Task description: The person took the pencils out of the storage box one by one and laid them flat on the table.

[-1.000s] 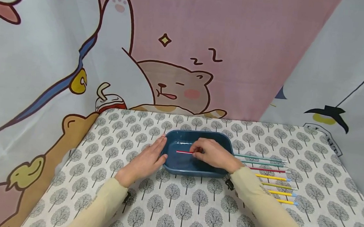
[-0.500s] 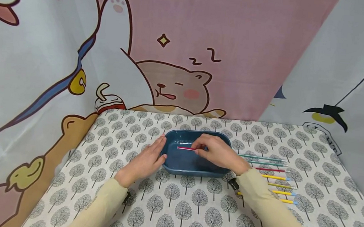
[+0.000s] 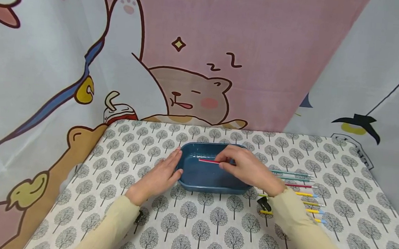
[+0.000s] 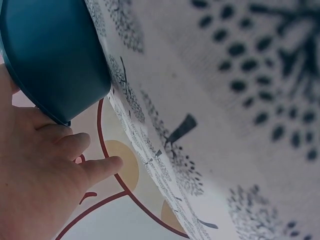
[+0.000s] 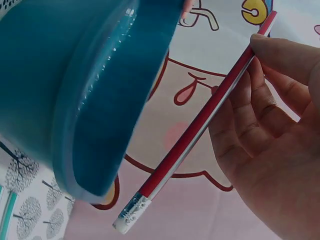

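My right hand (image 3: 243, 165) pinches a red pencil (image 3: 208, 161) between thumb and fingers, just above the right half of a dark blue rectangular dish (image 3: 201, 188). Close up in the right wrist view, the pencil (image 5: 200, 122) is red with a whitish stripe. It has a silver ferrule and a white eraser at the lower end; the other end passes beyond the thumb. My left hand (image 3: 158, 178) lies against the dish's left end, fingers extended along the wall. In the left wrist view its fingertips touch the dish (image 4: 55, 60) near the rim.
Right of the dish, several pencils lie side by side on the tree-print cloth (image 3: 201, 230): green ones (image 3: 294, 173), a red one (image 3: 300, 185) and yellow ones (image 3: 315, 212). My right forearm partly covers them. A cartoon-printed curtain (image 3: 268, 59) hangs behind the table.
My right hand has moved rightward and slightly up in the head view, drawing the red pencil along with it. My left hand has stayed at the dish's left end.
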The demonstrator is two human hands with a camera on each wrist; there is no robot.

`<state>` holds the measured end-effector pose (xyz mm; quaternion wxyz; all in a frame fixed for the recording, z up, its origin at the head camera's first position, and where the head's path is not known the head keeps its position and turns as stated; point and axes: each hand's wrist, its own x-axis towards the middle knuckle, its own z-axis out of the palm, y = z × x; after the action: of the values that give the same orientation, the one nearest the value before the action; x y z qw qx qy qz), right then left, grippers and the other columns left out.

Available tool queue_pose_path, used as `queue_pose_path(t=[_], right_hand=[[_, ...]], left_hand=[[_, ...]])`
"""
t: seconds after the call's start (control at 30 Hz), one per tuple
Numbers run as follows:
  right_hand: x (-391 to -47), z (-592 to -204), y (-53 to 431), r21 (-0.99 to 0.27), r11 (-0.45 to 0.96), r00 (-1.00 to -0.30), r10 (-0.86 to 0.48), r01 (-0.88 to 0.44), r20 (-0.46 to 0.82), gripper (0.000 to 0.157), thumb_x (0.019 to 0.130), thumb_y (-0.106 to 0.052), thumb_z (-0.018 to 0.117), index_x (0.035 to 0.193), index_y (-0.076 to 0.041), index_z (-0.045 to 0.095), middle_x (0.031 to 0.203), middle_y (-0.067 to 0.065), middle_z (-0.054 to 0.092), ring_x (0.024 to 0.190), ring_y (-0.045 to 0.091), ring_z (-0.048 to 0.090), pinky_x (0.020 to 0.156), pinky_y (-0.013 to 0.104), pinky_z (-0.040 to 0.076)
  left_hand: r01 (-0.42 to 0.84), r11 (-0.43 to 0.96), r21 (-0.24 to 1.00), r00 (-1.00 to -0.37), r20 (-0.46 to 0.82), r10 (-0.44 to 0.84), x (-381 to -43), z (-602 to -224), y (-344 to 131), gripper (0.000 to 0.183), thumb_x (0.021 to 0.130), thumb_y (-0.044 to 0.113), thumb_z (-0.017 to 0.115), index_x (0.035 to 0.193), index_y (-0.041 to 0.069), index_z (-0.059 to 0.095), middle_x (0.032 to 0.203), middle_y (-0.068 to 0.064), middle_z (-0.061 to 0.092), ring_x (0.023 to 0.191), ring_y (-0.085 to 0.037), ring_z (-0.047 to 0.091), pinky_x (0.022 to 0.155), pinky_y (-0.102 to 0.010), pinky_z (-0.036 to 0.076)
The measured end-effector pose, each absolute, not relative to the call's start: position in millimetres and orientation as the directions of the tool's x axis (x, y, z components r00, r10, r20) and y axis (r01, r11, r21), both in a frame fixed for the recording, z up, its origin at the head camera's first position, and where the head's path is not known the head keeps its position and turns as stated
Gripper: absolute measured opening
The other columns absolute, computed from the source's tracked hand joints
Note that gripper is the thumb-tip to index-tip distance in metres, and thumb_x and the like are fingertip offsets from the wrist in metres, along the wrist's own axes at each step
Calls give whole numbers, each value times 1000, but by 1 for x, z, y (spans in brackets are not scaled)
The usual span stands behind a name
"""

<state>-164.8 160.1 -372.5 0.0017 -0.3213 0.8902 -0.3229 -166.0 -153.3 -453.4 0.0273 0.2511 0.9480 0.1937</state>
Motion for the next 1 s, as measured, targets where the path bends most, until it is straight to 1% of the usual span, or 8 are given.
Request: queue_pose_path(t=[0.27, 0.5, 0.7, 1.0], right_hand=[[-154, -363, 173, -562, 611, -811, -546, -558, 211, 14, 99, -16, 72, 111, -22, 77, 100, -16, 66, 87, 5, 60, 77, 34, 53], [-145, -361, 186, -545, 613, -807, -538, -572, 243, 14, 98, -12, 73, 109, -20, 77, 96, -15, 64, 80, 6, 57, 70, 29, 51], [-140, -364, 197, -521, 625, -805, -534, -581, 257, 16, 97, -11, 74, 108, -22, 76, 97, -16, 63, 79, 5, 55, 70, 28, 50], [-132, -369, 210, -502, 625, -798, -524, -598, 299, 19, 95, -9, 76, 106, -25, 75, 96, -17, 62, 79, 2, 55, 67, 27, 49]], left_hand=[[461, 797, 390, -874, 43, 484, -166, -451, -152, 68, 112, 42, 36, 165, 5, 17, 172, -14, 13, 157, -32, 20, 122, -60, 25], [455, 797, 397, -876, 38, 481, -165, -451, -152, 68, 112, 42, 36, 165, 5, 16, 173, -13, 12, 157, -32, 19, 123, -59, 24], [457, 796, 397, -875, 40, 482, -165, -452, -151, 67, 112, 39, 39, 165, 5, 16, 173, -12, 12, 157, -32, 19, 123, -59, 24], [450, 797, 403, -878, 36, 477, -165, -451, -151, 68, 112, 41, 37, 166, 6, 15, 173, -12, 11, 157, -32, 19, 123, -59, 24]])
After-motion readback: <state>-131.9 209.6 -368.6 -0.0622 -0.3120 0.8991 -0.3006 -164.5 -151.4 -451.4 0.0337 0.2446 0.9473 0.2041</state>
